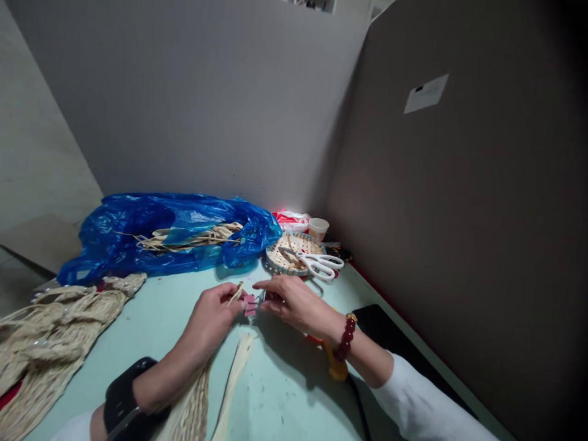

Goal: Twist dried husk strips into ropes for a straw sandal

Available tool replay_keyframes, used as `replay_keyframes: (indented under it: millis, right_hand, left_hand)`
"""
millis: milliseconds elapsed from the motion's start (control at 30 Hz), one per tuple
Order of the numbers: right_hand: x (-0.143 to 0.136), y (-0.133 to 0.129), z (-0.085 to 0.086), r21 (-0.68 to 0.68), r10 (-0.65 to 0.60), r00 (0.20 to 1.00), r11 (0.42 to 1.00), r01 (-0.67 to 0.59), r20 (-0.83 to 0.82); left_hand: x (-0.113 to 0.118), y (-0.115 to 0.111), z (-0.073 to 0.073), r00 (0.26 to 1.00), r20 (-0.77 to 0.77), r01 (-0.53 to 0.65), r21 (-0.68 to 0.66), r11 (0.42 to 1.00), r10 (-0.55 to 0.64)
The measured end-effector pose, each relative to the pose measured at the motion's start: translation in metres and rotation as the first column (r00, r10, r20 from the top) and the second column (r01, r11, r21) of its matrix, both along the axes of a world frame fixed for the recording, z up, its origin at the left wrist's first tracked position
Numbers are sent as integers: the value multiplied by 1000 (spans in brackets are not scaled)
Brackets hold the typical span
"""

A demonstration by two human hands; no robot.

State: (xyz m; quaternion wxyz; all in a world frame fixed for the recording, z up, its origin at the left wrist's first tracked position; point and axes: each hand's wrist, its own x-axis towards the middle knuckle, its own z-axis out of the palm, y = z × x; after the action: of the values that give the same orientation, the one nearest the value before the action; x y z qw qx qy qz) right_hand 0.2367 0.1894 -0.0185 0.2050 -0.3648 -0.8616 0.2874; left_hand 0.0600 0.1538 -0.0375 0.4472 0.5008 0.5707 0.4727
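Observation:
A small pink binder clip (250,305) is between my two hands over the middle of the table. My left hand (219,306) is closed around a pale straw strip (235,295), its end poking up past the fingers, and its fingertips meet the clip's left side. Pinched at the clip's wire handles are the fingers of my right hand (288,300). Under my left forearm hangs a braided straw piece (193,404), partly hidden. A loose flat straw strip (235,373) runs down the table below my hands.
Straw lies in a blue plastic bag (114,233) at the back. Woven straw pieces (59,343) are at left. White-handled scissors (321,266) rest on a round basket (280,260) near a paper cup (318,228). A yellow corded tool (337,367) lies under my right forearm. Grey partitions enclose the table.

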Motion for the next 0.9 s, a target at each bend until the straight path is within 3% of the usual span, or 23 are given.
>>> replay_keyframes:
  millis: [133, 400, 667, 900]
  right_hand:
    - [-2, 5, 3, 61, 104, 984, 992, -114, 144]
    - [-2, 12, -7, 118, 135, 967, 980, -163, 217]
    - [-1, 16, -12, 264, 12, 987, 963, -55, 162]
    - [-6, 14, -21, 412, -82, 976, 911, -10, 204]
  left_hand:
    - [-6, 0, -3, 995, -102, 3, 43, 999, 2]
    - [-7, -1, -2, 952, -301, 86, 119, 989, -46]
    - [-19, 2, 5, 866, -501, 94, 165, 982, 1]
    - [-19, 0, 2, 699, -711, 122, 220, 968, 73]
